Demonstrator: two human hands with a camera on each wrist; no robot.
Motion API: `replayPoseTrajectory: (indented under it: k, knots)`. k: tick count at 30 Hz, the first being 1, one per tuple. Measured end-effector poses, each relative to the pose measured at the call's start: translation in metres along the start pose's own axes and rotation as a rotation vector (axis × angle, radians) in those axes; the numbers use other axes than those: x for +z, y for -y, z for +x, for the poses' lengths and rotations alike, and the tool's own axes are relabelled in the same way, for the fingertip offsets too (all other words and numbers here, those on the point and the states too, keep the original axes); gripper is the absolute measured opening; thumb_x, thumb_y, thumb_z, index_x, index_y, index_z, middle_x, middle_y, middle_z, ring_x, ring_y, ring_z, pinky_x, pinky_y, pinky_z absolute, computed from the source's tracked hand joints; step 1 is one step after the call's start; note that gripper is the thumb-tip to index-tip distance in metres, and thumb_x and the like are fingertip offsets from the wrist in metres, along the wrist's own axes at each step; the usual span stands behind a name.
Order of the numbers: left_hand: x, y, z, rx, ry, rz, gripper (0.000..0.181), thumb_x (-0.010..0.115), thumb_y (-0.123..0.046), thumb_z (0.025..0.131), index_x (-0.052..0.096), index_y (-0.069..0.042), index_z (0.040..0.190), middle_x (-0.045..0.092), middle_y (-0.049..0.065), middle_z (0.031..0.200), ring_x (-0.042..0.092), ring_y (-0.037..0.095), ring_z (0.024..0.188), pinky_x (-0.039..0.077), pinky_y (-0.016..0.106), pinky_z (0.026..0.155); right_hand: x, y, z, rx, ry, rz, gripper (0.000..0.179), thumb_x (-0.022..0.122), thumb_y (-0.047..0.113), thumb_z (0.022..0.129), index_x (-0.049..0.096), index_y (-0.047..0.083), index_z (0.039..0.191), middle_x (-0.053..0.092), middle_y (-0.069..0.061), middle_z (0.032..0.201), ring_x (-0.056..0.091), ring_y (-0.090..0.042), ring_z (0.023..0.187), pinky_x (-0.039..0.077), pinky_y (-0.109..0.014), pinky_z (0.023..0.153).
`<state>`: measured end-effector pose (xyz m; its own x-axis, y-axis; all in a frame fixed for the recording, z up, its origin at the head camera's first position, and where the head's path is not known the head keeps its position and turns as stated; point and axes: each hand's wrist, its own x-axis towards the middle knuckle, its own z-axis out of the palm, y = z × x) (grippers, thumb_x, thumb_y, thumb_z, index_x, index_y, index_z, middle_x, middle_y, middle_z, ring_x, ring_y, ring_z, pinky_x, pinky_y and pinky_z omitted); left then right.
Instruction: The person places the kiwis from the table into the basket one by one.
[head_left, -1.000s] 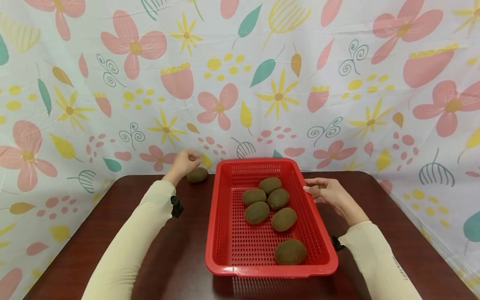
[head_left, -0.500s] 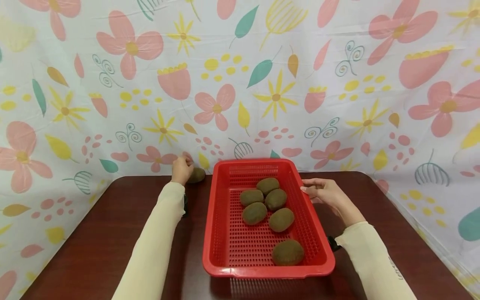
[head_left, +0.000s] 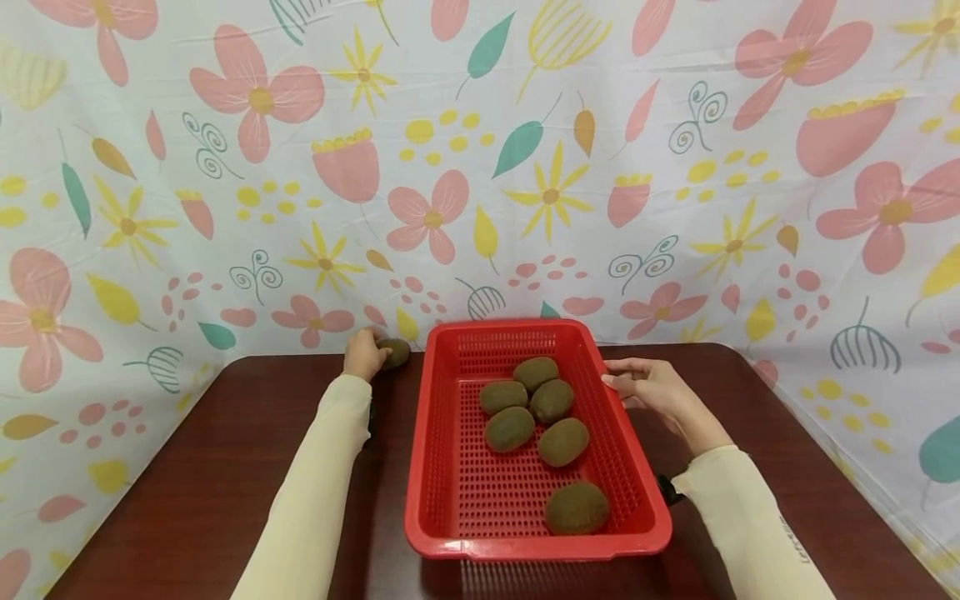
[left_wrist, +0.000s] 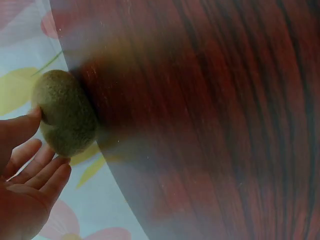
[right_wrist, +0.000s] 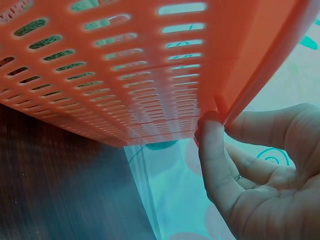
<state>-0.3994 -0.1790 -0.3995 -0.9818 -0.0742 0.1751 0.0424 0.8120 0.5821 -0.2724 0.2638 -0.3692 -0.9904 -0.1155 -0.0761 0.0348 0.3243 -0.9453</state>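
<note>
A brown kiwi (head_left: 395,353) lies at the back edge of the table, left of the red basket (head_left: 540,547). My left hand (head_left: 363,357) is at it. In the left wrist view the thumb touches the side of this kiwi (left_wrist: 67,112), and the curled fingers meet its lower end. Several kiwis (head_left: 563,442) lie inside the basket, one of them near the front wall. On the basket's right side, my right hand (head_left: 663,392) grips the rim; the right wrist view shows thumb and forefinger pinching the rim of the basket (right_wrist: 210,65).
The dark wooden table (head_left: 247,467) carries the basket at its middle. A flower-printed cloth (head_left: 480,167) hangs close behind the table's back edge and along its sides.
My left hand has drawn back from above the kiwi, then come down against its left side and taken hold of it. The right hand stays on the basket rim.
</note>
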Motion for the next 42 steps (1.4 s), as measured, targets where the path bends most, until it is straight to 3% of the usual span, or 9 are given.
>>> replayPoseTrajectory:
  k: [4,17,26,33,37,42]
  knots:
    - [-0.002,-0.001,0.001,0.012,0.033,0.033,0.044,0.073,-0.009,0.085,0.059,0.011,0.122,0.058,0.028,0.123,0.055,0.041,0.112,0.046,0.048,0.094,0.0,-0.001,0.001,0.001,0.002,-0.005,0.056,0.066,0.02,0.093,0.046,-0.009,0.136,0.069,-0.005,0.09,0.066,-0.015,0.077,0.057,-0.036,0.075]
    - [-0.003,0.003,-0.001,0.135,0.12,0.231,0.051,0.081,-0.014,0.078,0.062,0.005,0.121,0.061,0.024,0.121,0.055,0.041,0.112,0.045,0.048,0.094,-0.001,0.001,0.0,-0.003,0.015,-0.016,0.058,0.066,0.022,0.093,0.045,-0.009,0.137,0.069,-0.007,0.093,0.066,-0.016,0.079,0.057,-0.036,0.076]
    - [0.001,0.005,0.001,0.157,0.145,0.189,0.036,0.08,-0.008,0.077,0.064,0.006,0.106,0.063,0.023,0.104,0.058,0.037,0.097,0.046,0.046,0.085,-0.001,0.002,-0.001,-0.007,0.018,-0.006,0.057,0.066,0.021,0.093,0.046,-0.01,0.136,0.069,-0.005,0.09,0.067,-0.015,0.079,0.057,-0.036,0.076]
    - [0.005,0.012,0.007,0.162,0.147,0.177,0.039,0.085,-0.009,0.07,0.062,0.003,0.099,0.064,0.02,0.099,0.059,0.035,0.091,0.049,0.043,0.079,0.0,0.001,-0.002,-0.005,0.02,-0.025,0.058,0.066,0.023,0.093,0.046,-0.008,0.137,0.07,-0.007,0.093,0.066,-0.016,0.079,0.057,-0.036,0.076]
    - [-0.003,0.005,-0.002,0.138,0.16,0.152,0.035,0.082,-0.008,0.074,0.062,0.004,0.1,0.064,0.019,0.098,0.057,0.033,0.088,0.047,0.044,0.08,0.001,0.002,-0.001,-0.01,0.024,-0.014,0.058,0.066,0.022,0.093,0.045,-0.009,0.137,0.069,-0.007,0.093,0.066,-0.015,0.079,0.057,-0.036,0.076]
    - [-0.01,-0.004,-0.007,0.14,0.146,0.118,0.028,0.082,-0.01,0.075,0.062,0.004,0.089,0.057,0.012,0.079,0.048,0.025,0.075,0.042,0.037,0.068,0.0,0.003,-0.002,-0.001,0.027,-0.006,0.058,0.065,0.022,0.093,0.045,-0.008,0.138,0.069,-0.007,0.096,0.067,-0.015,0.08,0.057,-0.037,0.077]
